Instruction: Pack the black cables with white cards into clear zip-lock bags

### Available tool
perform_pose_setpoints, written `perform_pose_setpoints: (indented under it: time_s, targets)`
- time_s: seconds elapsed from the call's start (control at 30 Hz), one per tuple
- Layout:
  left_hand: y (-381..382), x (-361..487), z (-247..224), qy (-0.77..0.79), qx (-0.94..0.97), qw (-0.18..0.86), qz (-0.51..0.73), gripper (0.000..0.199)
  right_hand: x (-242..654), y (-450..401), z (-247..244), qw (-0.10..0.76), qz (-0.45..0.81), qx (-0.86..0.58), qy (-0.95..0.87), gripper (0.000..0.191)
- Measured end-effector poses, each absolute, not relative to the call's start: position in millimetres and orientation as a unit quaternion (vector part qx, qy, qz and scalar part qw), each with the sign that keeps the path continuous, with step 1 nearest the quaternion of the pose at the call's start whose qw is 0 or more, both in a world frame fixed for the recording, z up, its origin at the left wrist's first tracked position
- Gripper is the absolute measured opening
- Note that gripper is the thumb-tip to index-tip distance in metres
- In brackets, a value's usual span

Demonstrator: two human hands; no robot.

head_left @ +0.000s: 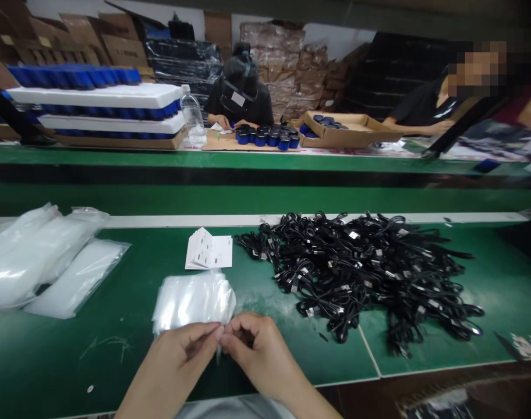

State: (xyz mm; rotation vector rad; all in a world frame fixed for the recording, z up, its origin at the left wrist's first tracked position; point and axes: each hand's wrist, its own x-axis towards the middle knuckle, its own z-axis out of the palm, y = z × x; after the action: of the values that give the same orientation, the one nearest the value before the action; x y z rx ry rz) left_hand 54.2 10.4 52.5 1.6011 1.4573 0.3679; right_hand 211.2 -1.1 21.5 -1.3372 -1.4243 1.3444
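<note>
My left hand (178, 355) and my right hand (259, 349) meet at the near edge of a stack of clear plastic bags (191, 299). Fingertips and thumbs of both are pinched together on what looks like one clear plastic bag (219, 354), of which only a thin strip shows below the fingers. Just beyond the stack lie white printed leaflets (209, 250), fanned slightly. To the right spreads a large heap of bundled black USB cables (348, 262).
Full packs of clear bags (68, 279) lie at the left on the green table (134, 361). Across a raised ledge (248, 160), two people sit near blue-sided round items (269, 138), an open carton (350, 137) and a plastic bottle (192, 116). White foam trays (99, 96) are stacked far left.
</note>
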Motion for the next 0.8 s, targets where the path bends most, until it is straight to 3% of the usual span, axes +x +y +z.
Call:
perform_pose_setpoints:
  time_s: [0.17,0.37,0.6,0.8]
  targets:
    - [12,54,47,0.588,0.676,0.425,0.133,0.035,216,-2,21,0.369,0.540,-0.504,-0.564,0.017]
    - [12,50,41,0.578,0.651,0.470,0.146,0.031,213,-5,23,0.350,0.488,-0.532,-0.597,0.015]
    - [15,35,43,0.550,0.762,0.326,0.104,0.024,193,-5,33,0.328,0.395,-0.565,-0.646,0.014]
    - [16,27,38,0.537,0.737,0.386,0.138,0.025,175,-11,35,0.298,0.320,-0.561,-0.702,0.023]
